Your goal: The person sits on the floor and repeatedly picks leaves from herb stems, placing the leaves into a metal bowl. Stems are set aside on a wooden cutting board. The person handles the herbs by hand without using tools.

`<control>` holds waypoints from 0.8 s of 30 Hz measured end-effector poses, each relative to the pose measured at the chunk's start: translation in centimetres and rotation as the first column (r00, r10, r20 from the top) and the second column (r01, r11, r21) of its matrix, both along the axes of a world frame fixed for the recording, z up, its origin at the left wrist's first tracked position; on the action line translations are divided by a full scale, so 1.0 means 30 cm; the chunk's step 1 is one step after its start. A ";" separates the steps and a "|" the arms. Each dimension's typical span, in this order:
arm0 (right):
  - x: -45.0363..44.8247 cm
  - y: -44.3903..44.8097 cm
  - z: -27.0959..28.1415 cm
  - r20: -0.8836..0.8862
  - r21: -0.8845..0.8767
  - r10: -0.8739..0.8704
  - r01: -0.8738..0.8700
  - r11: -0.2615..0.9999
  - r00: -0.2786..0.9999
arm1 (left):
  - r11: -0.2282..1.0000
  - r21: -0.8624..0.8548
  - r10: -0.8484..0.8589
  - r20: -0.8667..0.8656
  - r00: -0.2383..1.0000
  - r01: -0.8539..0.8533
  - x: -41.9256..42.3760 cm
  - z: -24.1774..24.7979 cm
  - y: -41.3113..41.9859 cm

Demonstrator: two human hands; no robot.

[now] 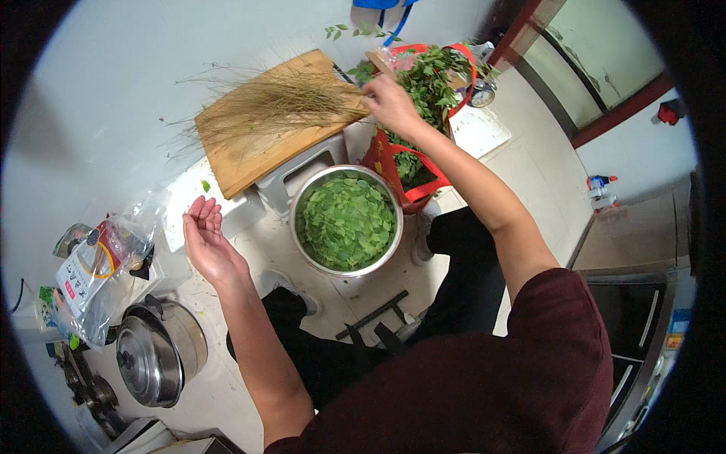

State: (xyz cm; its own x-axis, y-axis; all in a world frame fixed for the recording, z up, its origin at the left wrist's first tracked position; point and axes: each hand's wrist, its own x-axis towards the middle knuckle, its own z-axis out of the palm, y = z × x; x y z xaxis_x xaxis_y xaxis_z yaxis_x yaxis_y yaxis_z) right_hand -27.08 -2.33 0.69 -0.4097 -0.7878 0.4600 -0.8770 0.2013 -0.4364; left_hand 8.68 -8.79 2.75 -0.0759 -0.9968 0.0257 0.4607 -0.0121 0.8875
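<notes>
My left hand (214, 247) is palm up at the left with its fingers apart, holding nothing. A loose green leaf (205, 185) shows beyond its fingertips. My right hand (392, 108) has curled fingers at the cut ends of a bundle of thin bare stems (289, 102); whether it grips any is unclear. These stems lie across a wooden cutting board (238, 162). Between my legs stands a round metal pot (293, 224), its inside full of picked green leaves (347, 221). Close by, a red bag (381, 159) holds leafy green branches (428, 85).
A grey plastic stool (306, 170) is under the board. A lidded steel pot (153, 363) and plastic packages (93, 272) are at the left. Beyond the bag sit a small clock (482, 93) and a white surface (482, 130). The wall runs behind the board.
</notes>
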 end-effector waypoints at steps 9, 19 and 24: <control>-0.324 0.349 -0.015 0.188 0.052 -0.341 0.337 0.940 0.921 | 0.995 0.012 -0.101 -0.003 0.995 0.101 -0.055 0.005 0.029; -0.340 0.144 0.001 -0.204 -0.035 -0.564 0.570 0.821 0.800 | 0.990 0.044 -0.136 -0.018 0.991 0.137 -0.062 -0.014 0.011; -0.413 0.117 0.083 -0.292 0.114 -0.596 0.646 0.755 0.748 | 0.987 0.032 -0.155 -0.030 0.987 0.156 -0.068 -0.007 0.013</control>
State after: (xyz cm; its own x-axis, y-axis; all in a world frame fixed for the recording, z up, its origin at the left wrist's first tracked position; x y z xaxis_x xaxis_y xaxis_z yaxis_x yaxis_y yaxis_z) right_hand -39.46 1.18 3.17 -0.7453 -0.4761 0.4667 -0.5923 0.7943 -0.1355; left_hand 6.63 -8.39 2.55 -0.2301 -0.9731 -0.0041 0.4750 -0.1160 0.8723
